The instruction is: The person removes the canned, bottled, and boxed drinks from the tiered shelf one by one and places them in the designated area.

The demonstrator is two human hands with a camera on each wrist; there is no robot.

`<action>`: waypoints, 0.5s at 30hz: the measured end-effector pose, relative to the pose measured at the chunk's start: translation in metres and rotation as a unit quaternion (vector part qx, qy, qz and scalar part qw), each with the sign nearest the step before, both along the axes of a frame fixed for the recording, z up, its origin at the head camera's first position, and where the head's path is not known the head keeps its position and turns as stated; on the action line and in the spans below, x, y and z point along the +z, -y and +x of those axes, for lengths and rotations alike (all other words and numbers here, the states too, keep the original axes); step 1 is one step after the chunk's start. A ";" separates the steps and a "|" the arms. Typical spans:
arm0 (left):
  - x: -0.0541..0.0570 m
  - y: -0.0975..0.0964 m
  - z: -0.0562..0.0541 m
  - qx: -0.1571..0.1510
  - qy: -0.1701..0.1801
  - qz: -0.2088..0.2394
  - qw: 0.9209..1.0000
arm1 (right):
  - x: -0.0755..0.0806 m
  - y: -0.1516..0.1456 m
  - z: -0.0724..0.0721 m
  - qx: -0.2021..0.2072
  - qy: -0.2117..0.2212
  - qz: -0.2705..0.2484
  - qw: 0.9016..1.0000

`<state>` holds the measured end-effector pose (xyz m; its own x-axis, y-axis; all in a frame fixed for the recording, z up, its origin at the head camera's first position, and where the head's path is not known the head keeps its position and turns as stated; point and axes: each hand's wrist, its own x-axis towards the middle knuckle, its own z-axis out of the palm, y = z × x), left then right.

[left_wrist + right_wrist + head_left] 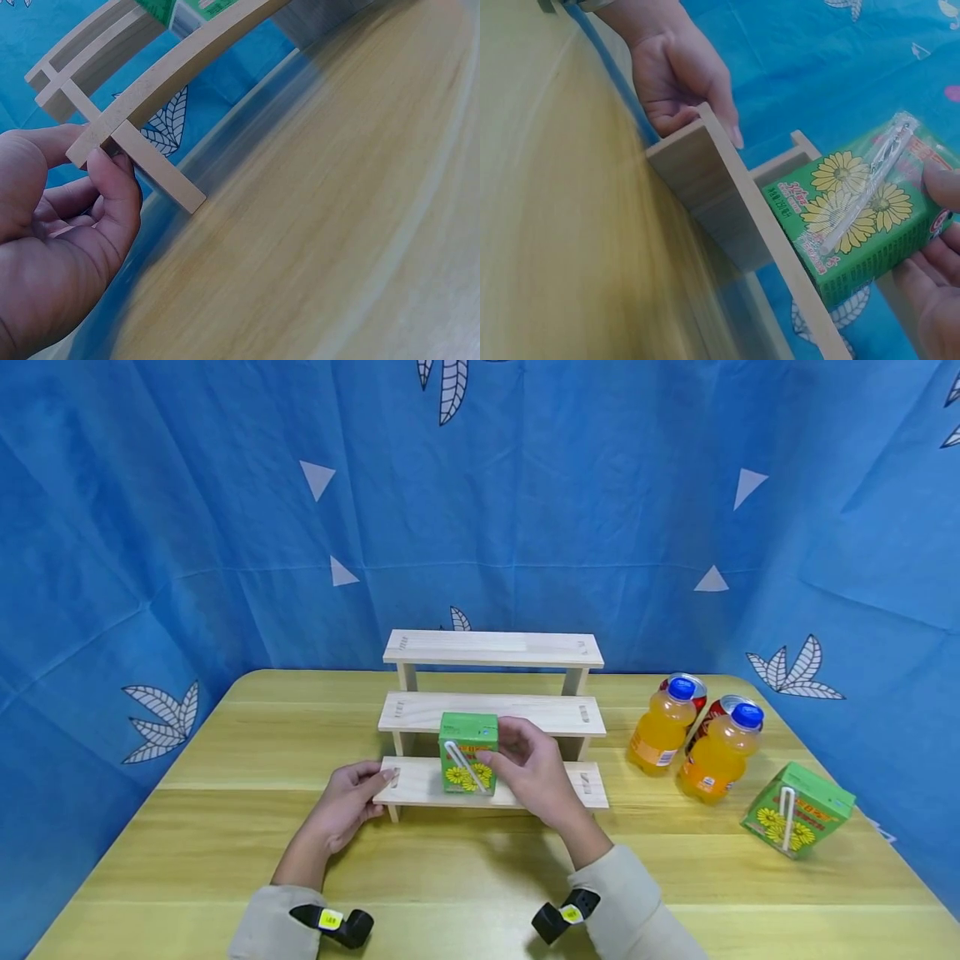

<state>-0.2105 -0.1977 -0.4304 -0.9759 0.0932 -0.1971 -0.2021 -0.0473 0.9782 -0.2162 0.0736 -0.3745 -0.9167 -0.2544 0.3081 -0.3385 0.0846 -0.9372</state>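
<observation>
A three-tier wooden shelf (491, 710) stands mid-table. On its lowest board sits a green drink carton (468, 752) with yellow flowers and a straw on its front; the right wrist view shows the carton (862, 202) upright against the board's front edge. My right hand (543, 772) holds this carton from its right side, thumb on the front face and fingers behind. At the lowest board's left end, my left hand (348, 802) grips the board between thumb and fingers. The left wrist view shows that hand (75, 225) pinching the board's corner beside a shelf leg (159, 166).
To the right stand two orange drink bottles (660, 731) with blue caps, with red cans (697, 693) behind them. Another green carton (798, 810) sits nearer the table's right edge. A blue patterned cloth (525, 510) hangs behind the wooden table (247, 827).
</observation>
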 end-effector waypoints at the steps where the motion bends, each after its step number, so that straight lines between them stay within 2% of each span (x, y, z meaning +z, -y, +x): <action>1: 0.000 0.000 0.000 0.001 0.000 0.000 1.000 | 0.000 -0.001 0.000 -0.001 -0.001 -0.001 1.000; 6: 0.000 -0.001 0.001 0.001 0.001 -0.004 1.000 | 0.006 -0.007 0.005 -0.004 0.000 0.003 1.000; 15: 0.000 -0.002 0.001 0.000 -0.004 -0.007 1.000 | 0.001 -0.021 0.004 -0.033 0.012 0.012 0.999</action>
